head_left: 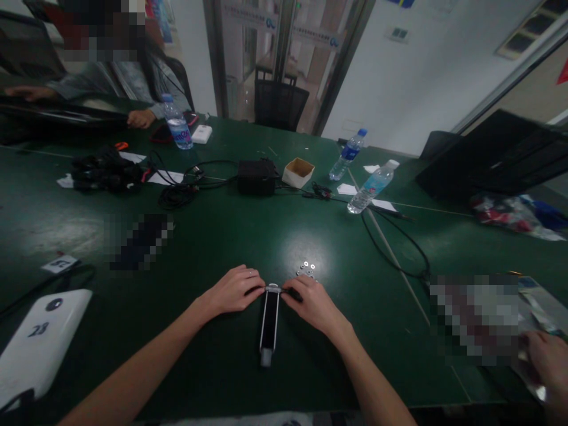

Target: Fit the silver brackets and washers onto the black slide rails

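A long narrow device point(269, 322) with a dark face and silvery edges lies on the green table point(213, 231), pointing toward me. My left hand point(236, 290) pinches the left end of the small metal crosspiece point(273, 288) at its far end. On the other side, my right hand point(309, 300) has its fingers closed at the crosspiece's right end, beside a small dark part. Several small washers and nuts point(306, 266) lie just beyond my right hand, partly hidden by it.
Bottles point(371, 188), a paper box point(298, 172), a black box point(257, 176) and cables stand across the middle. A white case point(42, 346) is at left. Another person's hand point(548, 361) is at far right; someone sits at the back left.
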`<state>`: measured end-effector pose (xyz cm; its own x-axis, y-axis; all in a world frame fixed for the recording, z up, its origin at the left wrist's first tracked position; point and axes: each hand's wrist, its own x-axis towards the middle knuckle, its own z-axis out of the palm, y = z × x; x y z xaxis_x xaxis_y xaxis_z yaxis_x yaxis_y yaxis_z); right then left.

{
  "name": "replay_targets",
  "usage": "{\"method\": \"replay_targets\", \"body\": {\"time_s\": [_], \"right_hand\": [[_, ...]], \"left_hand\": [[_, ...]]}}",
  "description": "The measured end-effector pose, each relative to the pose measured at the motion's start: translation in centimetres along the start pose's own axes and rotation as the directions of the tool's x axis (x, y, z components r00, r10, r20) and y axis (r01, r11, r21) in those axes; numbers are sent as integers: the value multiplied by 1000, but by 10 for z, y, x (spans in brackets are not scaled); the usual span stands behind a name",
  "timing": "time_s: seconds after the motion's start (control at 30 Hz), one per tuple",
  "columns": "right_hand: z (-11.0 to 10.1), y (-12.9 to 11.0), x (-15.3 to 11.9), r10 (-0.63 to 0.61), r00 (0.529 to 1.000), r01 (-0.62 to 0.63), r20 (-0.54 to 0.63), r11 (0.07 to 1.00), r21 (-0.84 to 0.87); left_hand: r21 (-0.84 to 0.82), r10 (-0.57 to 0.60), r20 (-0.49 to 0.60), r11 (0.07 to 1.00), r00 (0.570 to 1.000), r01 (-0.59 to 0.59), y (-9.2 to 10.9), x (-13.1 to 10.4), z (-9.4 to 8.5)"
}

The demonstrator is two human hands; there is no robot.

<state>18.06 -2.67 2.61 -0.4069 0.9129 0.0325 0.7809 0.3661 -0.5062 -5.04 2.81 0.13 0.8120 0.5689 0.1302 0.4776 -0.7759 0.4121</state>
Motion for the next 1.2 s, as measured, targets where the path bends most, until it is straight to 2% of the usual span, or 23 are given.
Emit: {"method": "replay_targets", "body": {"time_s": [0.13,0.23,0.3,0.37,0.43,0.53,0.63,0.83,1.03,1.2], "right_hand": [[-3,-1,1,6,1000,-6,15,1000,18],[-15,5,-3,31,1000,-30,-4,997,68],[-29,13,-10,86,992,-78,-89,992,97],[-43,22,-19,157,963,-139,-221,986,94],[-52,30,-29,217,935,-201,-280,976,83],[-51,36,-42,272,948,-264,-167,962,73],[-38,35,-47,309,949,-307,-57,951,46],[-22,24,-43,295,956,-294,-10,955,27],[-21,18,-34,318,947,-316,42,948,-48],[-25,20,-30,355,930,-354,97,935,-34]], "left_hand": [[-4,-7,13,1000,1000,7,0,0,0],[-8,-17,14,1000,1000,17,0,0,0],[-17,-16,11,1000,1000,16,0,-1,0],[-27,-13,8,1000,1000,13,-1,-1,0],[-35,-8,2,999,1000,8,-1,-1,1],[-40,-9,-3,999,1000,8,-2,0,1],[-48,-10,-7,999,1000,10,-2,0,0],[-43,-5,-6,999,1000,5,1,1,-3],[-46,-12,-7,999,1000,11,1,0,-3],[-53,-19,-4,998,1000,18,2,-1,-3]]}}
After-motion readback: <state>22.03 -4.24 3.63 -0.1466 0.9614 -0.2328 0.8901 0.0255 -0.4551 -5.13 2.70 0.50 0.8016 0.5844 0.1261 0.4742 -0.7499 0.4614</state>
